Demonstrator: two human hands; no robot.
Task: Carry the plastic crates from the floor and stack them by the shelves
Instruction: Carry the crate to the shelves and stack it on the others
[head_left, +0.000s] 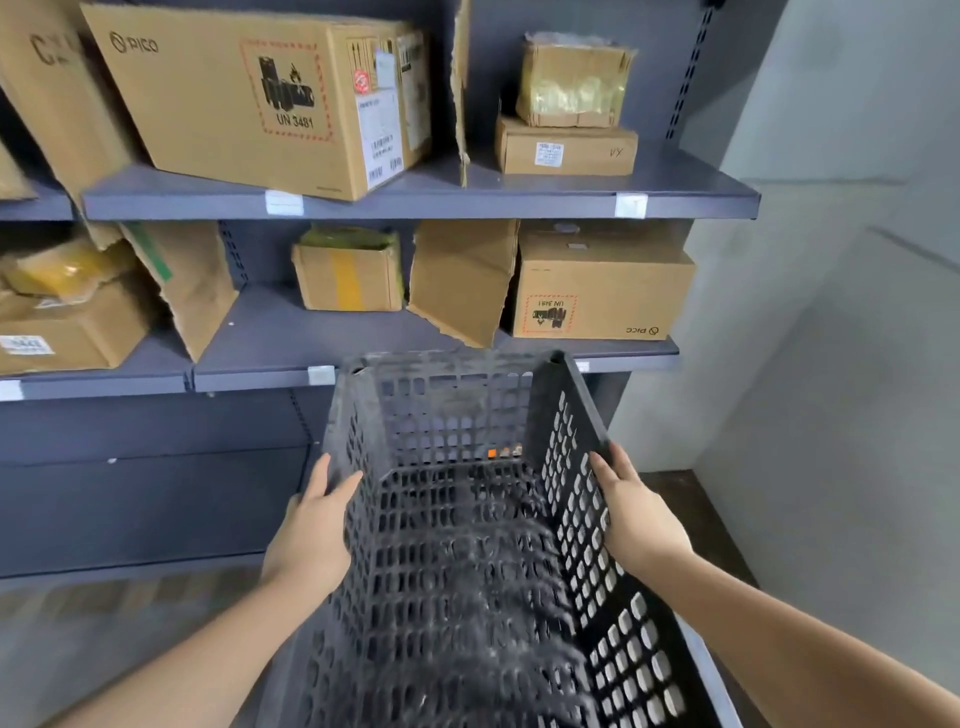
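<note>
A black perforated plastic crate (457, 561) fills the lower middle of the head view, its open top towards me. My left hand (311, 525) grips its left rim and my right hand (636, 514) grips its right rim. The crate is held in front of the grey metal shelves (426, 200), its far end reaching up to the front edge of the lower shelf board. Something small and orange shows through the holes in its far wall. No other crate is visible.
Cardboard boxes (270, 98) fill both shelf boards. Below the lower board is a dark grey panel (145, 499). A white wall (841, 322) closes the right side, with a strip of dark floor (691, 514) at its foot.
</note>
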